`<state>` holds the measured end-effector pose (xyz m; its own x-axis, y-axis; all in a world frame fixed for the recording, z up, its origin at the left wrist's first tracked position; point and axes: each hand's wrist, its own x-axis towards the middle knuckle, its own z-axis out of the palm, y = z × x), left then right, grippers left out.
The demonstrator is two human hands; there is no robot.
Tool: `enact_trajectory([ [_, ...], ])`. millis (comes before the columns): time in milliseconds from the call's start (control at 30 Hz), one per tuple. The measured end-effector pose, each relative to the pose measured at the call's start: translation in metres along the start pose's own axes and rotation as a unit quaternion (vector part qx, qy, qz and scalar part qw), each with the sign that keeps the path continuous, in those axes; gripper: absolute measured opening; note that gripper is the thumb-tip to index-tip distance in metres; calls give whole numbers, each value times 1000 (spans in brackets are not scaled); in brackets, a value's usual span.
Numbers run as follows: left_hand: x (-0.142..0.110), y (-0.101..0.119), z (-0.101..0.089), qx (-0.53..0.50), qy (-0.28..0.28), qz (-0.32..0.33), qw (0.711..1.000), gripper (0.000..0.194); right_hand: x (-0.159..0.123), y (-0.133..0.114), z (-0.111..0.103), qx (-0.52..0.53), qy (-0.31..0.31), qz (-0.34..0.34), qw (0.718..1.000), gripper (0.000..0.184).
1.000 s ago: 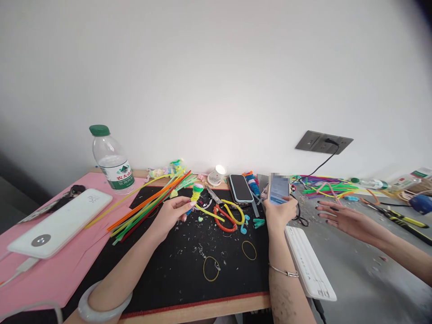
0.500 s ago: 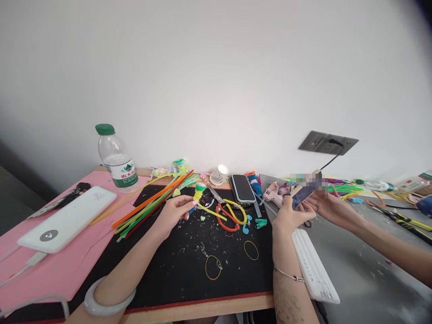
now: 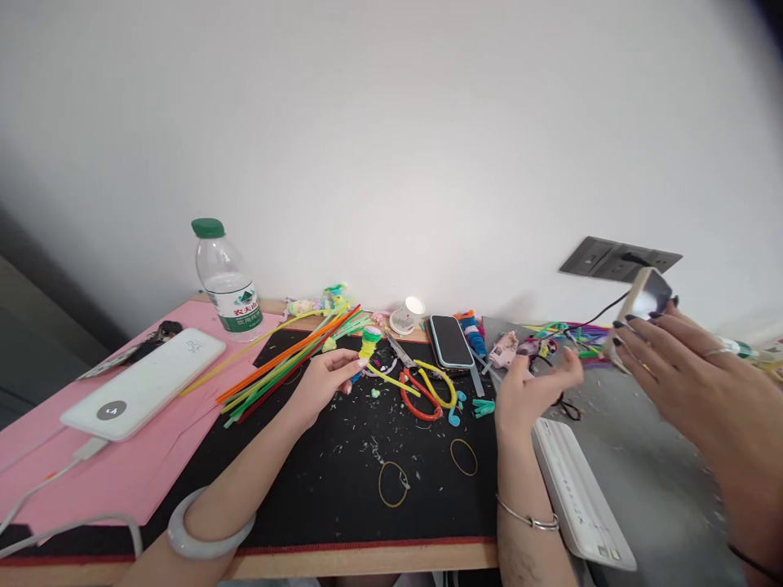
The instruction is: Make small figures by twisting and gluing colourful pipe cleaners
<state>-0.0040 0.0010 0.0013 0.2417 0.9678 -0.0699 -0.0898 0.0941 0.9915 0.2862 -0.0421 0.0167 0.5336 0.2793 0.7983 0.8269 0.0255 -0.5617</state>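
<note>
Pink sheets point(image 3: 46, 432) cover the table's left end, with a white power bank point(image 3: 147, 383) and a water bottle point(image 3: 237, 306) on them. Loose pipe cleaners point(image 3: 294, 363), orange, green and red, lie in a slanting bundle, uncoiled. Beside them the left hand point(image 3: 324, 379) pinches the blue lower part of a small wound piece point(image 3: 369, 346) above the black mat point(image 3: 330, 497). Its yellow and green turns are already packed into a column, but a yellow length point(image 3: 395, 380) juts out straight, so the piece looks partly made, with that end not wound in. Scissors point(image 3: 438, 390) lie on the mat, nobody gripping them. Past a phone point(image 3: 451, 341) and a pink glue gun point(image 3: 503, 350), the right hand point(image 3: 532, 391) is empty, fingers spread and slightly curled. Farthest right, another person's hand point(image 3: 679, 367) is at a raised phone.
</note>
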Motion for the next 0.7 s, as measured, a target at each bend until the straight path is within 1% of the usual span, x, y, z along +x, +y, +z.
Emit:
enact_trajectory([
  [33,0,0,0,0,-1,0,1000,32,-4,-9,2,45,-4,5,999,50],
  [67,0,-1,0,1,-2,-1,1000,32,-9,-18,5,86,-50,-5,995,47],
  [100,0,-1,0,2,-5,-3,1000,32,-14,-27,8,121,-118,-18,985,37],
  [133,0,-1,0,3,-8,-6,1000,32,-20,-36,11,147,-208,-37,966,26],
  [167,0,-1,1,5,-11,-8,1000,32,-26,-44,14,159,-300,-59,939,20],
  [200,0,-1,1,7,-15,-10,1000,31,-32,-51,17,170,-369,-74,911,18],
  [267,-1,-1,3,9,-25,-12,1000,30,-44,-63,21,183,-477,-96,854,14],
  [300,-1,-2,4,9,-29,-14,999,30,-49,-68,22,186,-519,-97,829,12],
  [333,-1,-2,4,8,-34,-17,999,30,-54,-71,23,193,-546,-94,810,11],
  [367,-1,-2,5,6,-38,-20,999,30,-57,-73,24,201,-564,-84,796,15],
  [433,-2,-3,6,-4,-47,-27,999,30,-61,-75,25,229,-583,-39,778,24],
  [567,-4,-1,6,-53,-92,-45,993,29,-59,-71,25,299,-597,93,739,26],
  [633,-5,1,5,-75,-116,-53,989,27,-57,-70,25,329,-598,138,717,27],
  [700,-7,3,5,-91,-131,-60,985,26,-55,-69,25,351,-595,169,703,28],
])
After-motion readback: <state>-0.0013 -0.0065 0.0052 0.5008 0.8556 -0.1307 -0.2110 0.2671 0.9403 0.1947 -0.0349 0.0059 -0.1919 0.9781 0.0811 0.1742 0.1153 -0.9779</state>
